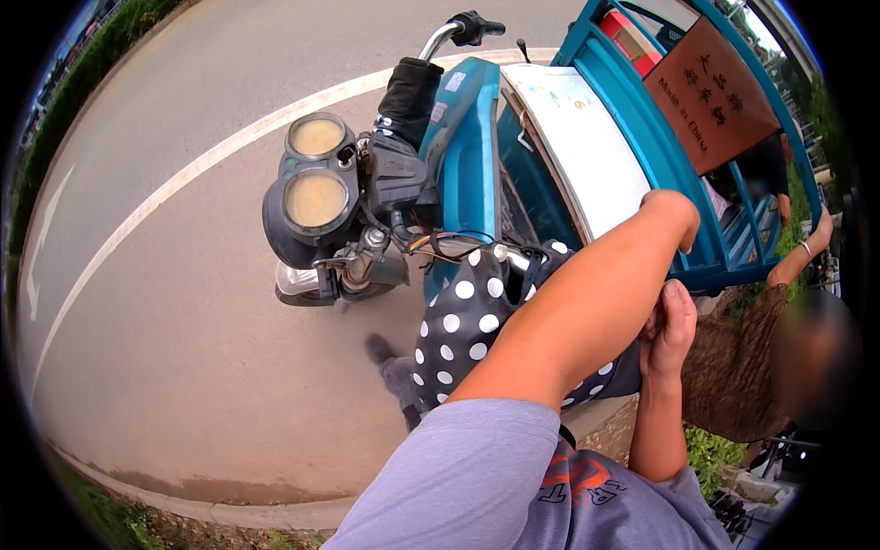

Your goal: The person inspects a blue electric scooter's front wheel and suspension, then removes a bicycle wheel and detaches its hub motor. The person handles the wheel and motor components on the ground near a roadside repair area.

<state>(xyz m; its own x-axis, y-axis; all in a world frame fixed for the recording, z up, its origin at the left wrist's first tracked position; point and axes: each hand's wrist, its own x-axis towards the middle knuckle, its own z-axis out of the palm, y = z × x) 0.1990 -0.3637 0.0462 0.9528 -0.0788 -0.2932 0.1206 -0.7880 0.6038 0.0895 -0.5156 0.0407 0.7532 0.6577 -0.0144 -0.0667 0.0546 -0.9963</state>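
My left arm reaches up and right across the polka-dot cloth, black with white spots (pixel 451 323). Its hand, my left hand (pixel 675 220), bends down at the wrist near the teal cargo bed; the fingers are hidden. Just below, my right hand (pixel 672 327) is raised with thumb and fingers drawn together; anything held in it cannot be made out. The spotted cloth lies over the near side of a teal cargo tricycle (pixel 472 151), by its near handlebar. Two round gauges (pixel 317 199) and loose coloured wires (pixel 449 236) show at the tricycle's front.
A white panel (pixel 587 137) lies behind the tricycle's front. A brown board with dark writing (pixel 710 96) hangs on the bed's rail. At right, another person in brown (pixel 733 367) has a hand (pixel 819 234) on the rail. A white line (pixel 183 188) curves across the road.
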